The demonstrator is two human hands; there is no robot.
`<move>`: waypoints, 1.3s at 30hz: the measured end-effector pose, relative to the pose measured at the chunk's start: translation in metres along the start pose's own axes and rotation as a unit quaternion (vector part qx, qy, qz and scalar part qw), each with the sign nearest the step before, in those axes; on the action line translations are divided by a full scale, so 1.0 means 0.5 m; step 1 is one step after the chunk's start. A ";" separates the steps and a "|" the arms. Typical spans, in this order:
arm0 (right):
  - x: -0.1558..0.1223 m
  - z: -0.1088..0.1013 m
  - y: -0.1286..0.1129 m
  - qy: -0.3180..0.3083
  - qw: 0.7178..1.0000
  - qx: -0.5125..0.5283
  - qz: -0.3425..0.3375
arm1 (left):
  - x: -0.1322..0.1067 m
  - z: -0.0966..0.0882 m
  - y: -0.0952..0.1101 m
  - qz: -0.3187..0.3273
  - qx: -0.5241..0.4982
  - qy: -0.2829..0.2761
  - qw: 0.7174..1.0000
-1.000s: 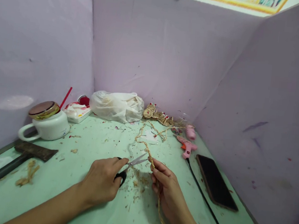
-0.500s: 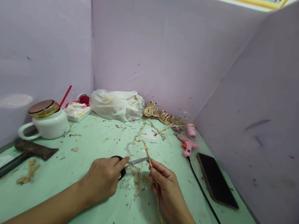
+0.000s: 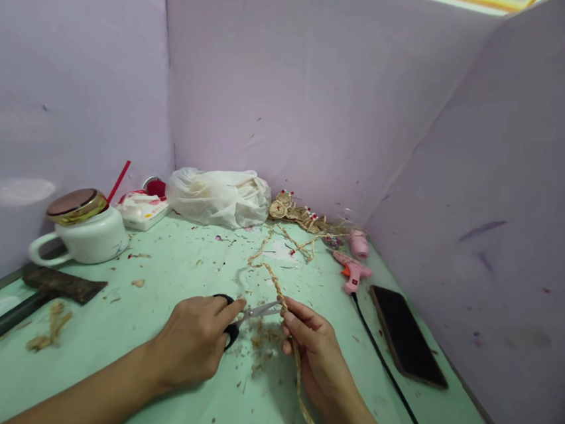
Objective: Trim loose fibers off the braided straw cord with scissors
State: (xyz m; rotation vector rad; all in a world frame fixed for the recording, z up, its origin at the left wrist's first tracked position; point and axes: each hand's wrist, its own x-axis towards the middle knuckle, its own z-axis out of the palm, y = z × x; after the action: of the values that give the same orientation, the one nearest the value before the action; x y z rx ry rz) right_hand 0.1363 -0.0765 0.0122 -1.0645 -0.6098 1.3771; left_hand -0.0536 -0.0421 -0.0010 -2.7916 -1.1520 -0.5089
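My left hand (image 3: pixel 197 332) is closed on the black handles of a pair of scissors (image 3: pixel 259 312). The blades are parted a little and point right, their tips at the braided straw cord (image 3: pixel 272 276). Thumb and fingers of my right hand (image 3: pixel 314 342) pinch that tan cord just beside the blade tips. From the pinch, one length runs up the table toward the back, and the other hangs down past my palm to the lower edge of the view. Small straw clippings (image 3: pixel 264 339) lie under the scissors.
A hammer (image 3: pixel 63 284) and a white mug (image 3: pixel 90 241) with a lid stand at left. A plastic bag (image 3: pixel 219 196) and coiled straw pieces (image 3: pixel 299 215) with red-headed pins lie at the back. On the right are a pink glue gun (image 3: pixel 352 272), its black cord, and a phone (image 3: pixel 408 336).
The scissor blades have opened slightly at the cord. Both hands keep almost the same place, and the whole view has shifted a little.
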 end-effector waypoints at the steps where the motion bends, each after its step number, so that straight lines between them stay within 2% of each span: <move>1: -0.001 0.001 0.001 0.005 1.000 -0.007 0.001 | -0.001 0.001 0.001 0.006 0.009 0.000 1.000; 9: 0.002 0.005 0.016 0.060 0.990 -0.106 -0.069 | -0.004 0.004 0.004 0.014 0.063 0.009 0.998; 18: -0.002 0.000 0.015 0.109 0.969 -0.194 -0.111 | -0.003 0.001 0.014 0.040 0.086 0.019 0.995; 27: -0.007 -0.005 0.021 0.145 0.925 -0.273 -0.223 | -0.006 0.004 0.015 0.028 0.073 -0.013 0.997; 35: -0.012 -0.006 0.023 0.141 0.908 -0.315 -0.240 | -0.007 0.008 0.012 0.020 0.033 -0.019 0.999; 39: -0.010 -0.006 0.026 0.141 0.917 -0.293 -0.229 | -0.008 0.008 0.013 0.017 0.013 -0.023 1.000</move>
State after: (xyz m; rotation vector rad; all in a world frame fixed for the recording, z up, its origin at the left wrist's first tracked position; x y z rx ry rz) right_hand 0.1321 -0.0836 0.0005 -1.4472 -1.0145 0.6164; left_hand -0.0506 -0.0486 -0.0056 -2.8091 -1.1104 -0.4262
